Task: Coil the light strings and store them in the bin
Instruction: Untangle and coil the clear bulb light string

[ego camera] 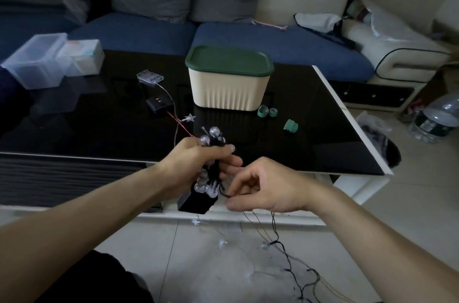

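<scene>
— What's the big thing on the worktop?

— That's the bin. It's cream, with a green lid, and the lid is on. It sits far from the hands, across the black top.

— So where are the lights?

— Most of one string is in a bundle. The left hand has it, fingers curled tight round the middle. The bundle stands up and down: round bulbs poke out above the hand and more hang below it, with a black box at the bottom.

— And the other hand?

— The right hand is just beside the bundle, low down. Its thumb and first finger pinch the black wire where it comes out of the bundle.

— Where does the wire go?

— Down. It drops under the right hand and lies loose on the floor, off to the right, tangled with other thin wires.

— So what comes next, do you think?

— I'd guess the right hand lifts the loose wire up and round the bundle, the long way. The spare wire is below and to the right, so that hand is the near one for it.

— Anything else up there?

— A second string with a little star lies on the top, not coiled. I think the lid has to come off too.
</scene>
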A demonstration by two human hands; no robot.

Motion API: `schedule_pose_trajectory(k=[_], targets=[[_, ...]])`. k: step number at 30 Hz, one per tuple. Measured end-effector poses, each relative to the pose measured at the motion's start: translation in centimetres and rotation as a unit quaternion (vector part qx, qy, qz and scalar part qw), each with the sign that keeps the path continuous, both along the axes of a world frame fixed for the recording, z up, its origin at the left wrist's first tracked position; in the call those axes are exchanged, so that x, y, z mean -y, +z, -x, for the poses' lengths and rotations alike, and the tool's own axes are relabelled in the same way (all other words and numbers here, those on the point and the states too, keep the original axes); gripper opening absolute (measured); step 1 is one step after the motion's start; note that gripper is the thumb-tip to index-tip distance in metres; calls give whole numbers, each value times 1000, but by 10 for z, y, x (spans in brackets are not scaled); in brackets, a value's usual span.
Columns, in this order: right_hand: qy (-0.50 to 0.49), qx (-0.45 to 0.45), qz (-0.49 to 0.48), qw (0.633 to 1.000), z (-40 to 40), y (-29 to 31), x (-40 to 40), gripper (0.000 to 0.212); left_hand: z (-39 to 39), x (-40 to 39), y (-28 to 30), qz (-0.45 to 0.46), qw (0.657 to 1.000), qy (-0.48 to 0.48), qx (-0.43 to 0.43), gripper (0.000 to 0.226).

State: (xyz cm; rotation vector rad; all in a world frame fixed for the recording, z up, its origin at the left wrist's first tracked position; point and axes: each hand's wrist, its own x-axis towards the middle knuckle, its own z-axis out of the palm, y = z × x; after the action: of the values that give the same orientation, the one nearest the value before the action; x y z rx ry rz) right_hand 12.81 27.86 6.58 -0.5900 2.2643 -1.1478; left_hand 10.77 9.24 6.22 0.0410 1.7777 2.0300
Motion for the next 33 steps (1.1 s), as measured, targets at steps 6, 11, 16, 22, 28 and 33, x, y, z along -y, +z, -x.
schedule_pose_trajectory(k=[6, 11, 16, 22, 28, 33], targets=[[-97, 31, 59, 993, 2, 1, -8, 9, -8, -7, -8, 94, 991, -74, -51, 43], [-169, -84, 13, 982, 5, -2, -12, 21, -13, -14, -7, 119, 984, -133, -13, 37], [-198, -123, 66, 970, 8, -5, -16, 31, -12, -10, -4, 141, 974, -170, -40, 41], [-116, 12, 102, 988, 18, -12, -30, 38, -14, -3, -1, 177, 958, -212, -79, 32], [-132, -30, 80, 988, 18, -21, -27, 24, -11, -4, -2, 170, 962, -209, -52, 34], [-141, -72, 94, 983, 15, -26, -18, 19, -8, 0, -8, 99, 972, -212, 24, 25]])
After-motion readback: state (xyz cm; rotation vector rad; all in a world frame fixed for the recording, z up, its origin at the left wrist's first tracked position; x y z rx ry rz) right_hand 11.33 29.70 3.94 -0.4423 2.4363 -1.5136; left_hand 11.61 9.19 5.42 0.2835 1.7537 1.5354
